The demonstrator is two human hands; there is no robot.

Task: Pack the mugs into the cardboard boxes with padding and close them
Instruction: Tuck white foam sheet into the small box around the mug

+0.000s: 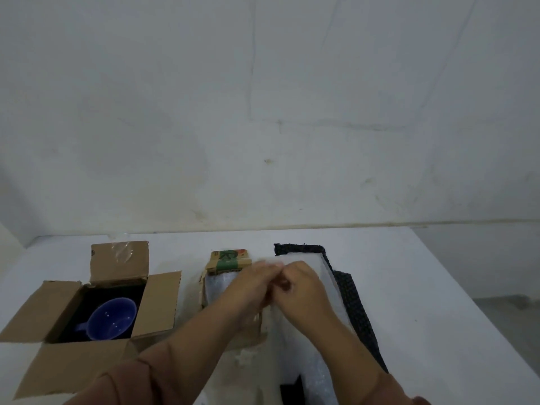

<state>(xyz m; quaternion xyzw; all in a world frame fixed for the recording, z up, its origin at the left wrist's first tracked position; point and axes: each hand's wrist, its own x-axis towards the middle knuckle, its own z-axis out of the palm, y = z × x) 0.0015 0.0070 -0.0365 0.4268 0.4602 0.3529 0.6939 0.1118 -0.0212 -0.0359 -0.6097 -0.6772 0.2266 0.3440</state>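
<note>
A blue mug (112, 319) lies tilted on dark padding inside an open cardboard box (159, 302) at the left of the table. A smaller cardboard box (225, 263) with a green print stands in the middle, with white bubble wrap (219, 285) in it. My left hand (252, 290) and my right hand (301, 287) meet above that box's right side, fingers pinched together on the edge of a white padding sheet (309, 258). The grip itself is blurred. No second mug shows.
A dark foam mat (355, 311) lies under the white sheet at the right. More bubble wrap (315, 378) and a black piece (292, 390) sit at the near edge. The white table (423, 287) ends at the right; a bare wall stands behind.
</note>
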